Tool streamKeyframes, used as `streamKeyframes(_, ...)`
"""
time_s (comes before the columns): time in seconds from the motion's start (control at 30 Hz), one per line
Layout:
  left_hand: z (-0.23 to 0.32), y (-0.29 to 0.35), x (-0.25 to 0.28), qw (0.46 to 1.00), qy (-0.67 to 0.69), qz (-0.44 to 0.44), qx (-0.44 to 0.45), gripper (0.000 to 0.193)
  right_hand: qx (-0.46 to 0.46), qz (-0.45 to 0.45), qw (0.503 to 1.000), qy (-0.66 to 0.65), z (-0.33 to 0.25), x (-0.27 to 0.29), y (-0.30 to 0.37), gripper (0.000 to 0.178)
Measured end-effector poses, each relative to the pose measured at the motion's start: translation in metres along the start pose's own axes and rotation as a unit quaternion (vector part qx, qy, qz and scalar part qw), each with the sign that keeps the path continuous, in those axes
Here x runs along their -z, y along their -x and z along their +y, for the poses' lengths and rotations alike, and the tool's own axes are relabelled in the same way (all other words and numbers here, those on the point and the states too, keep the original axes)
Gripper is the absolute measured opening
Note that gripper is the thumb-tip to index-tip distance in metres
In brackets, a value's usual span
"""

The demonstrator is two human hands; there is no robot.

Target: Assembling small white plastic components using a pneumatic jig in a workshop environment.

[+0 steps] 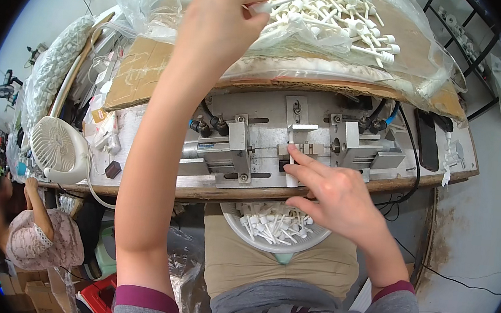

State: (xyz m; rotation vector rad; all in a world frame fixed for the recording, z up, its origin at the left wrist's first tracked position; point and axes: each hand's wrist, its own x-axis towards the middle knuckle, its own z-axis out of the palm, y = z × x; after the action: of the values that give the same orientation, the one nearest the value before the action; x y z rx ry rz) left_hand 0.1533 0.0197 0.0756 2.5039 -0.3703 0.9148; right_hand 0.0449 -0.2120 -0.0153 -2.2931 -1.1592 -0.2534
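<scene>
My left hand is raised over the far pile, with thumb and fingers closed on a white plastic capped stick. Many more such white sticks with caps lie heaped there on clear plastic film. Lower down, my right hand reaches into a metal fixture with its fingers stretched out and its thumb apart. Its index and middle fingertips rest on a white piece that lies across the middle of the fixture, partly covered by the fingers.
Metal cylinder blocks flank the fixture on the left and right. Over my lap sits a white basket of capped sticks. A white fan stands left; a dark phone lies right. Another person is at far left.
</scene>
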Motion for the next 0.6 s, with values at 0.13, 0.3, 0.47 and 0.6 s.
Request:
streamKeyframes(0.13,0.038,0.05,0.038,0.998,0.044,0.035,-0.002,0.023,-0.075,0.1,0.983,-0.138,0.003,0.034,-0.031,0.022)
streamKeyframes(0.3,0.072,0.115,0.035,0.988,0.147,0.032,0.028,0.032,-0.035,0.237,0.97,0.043,0.048,0.077,-0.102,0.017)
streamKeyframes(0.47,0.086,0.161,0.012,0.981,0.153,-0.076,0.09,0.029,0.076,0.163,0.941,0.286,0.116,0.066,-0.168,0.034)
streamKeyframes(0.6,0.081,0.184,-0.013,0.987,0.109,-0.11,0.051,0.026,0.001,0.03,0.964,0.266,0.119,0.059,-0.179,0.036)
